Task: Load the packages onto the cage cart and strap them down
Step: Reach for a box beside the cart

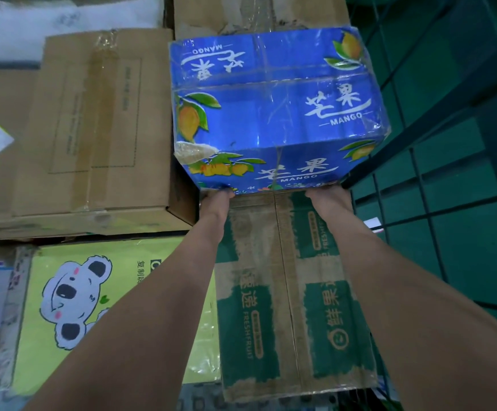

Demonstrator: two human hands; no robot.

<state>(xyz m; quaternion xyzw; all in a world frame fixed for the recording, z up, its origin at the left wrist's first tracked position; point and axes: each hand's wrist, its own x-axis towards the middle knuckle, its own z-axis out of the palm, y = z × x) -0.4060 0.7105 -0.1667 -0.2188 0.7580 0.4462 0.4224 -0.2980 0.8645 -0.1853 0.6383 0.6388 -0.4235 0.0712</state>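
Note:
A blue mango box wrapped in clear tape sits high in the middle, above a green and brown fresh-fruit carton. My left hand reaches under the box's near bottom edge at its left corner, and my right hand does the same at its right corner. The fingers of both hands are hidden beneath the box. The cage cart's dark mesh wall stands close along the box's right side.
Plain brown cartons are stacked to the left, and another brown carton lies behind the blue box. A yellow-green box with a koala drawing sits at the lower left. The floor beyond the mesh is green.

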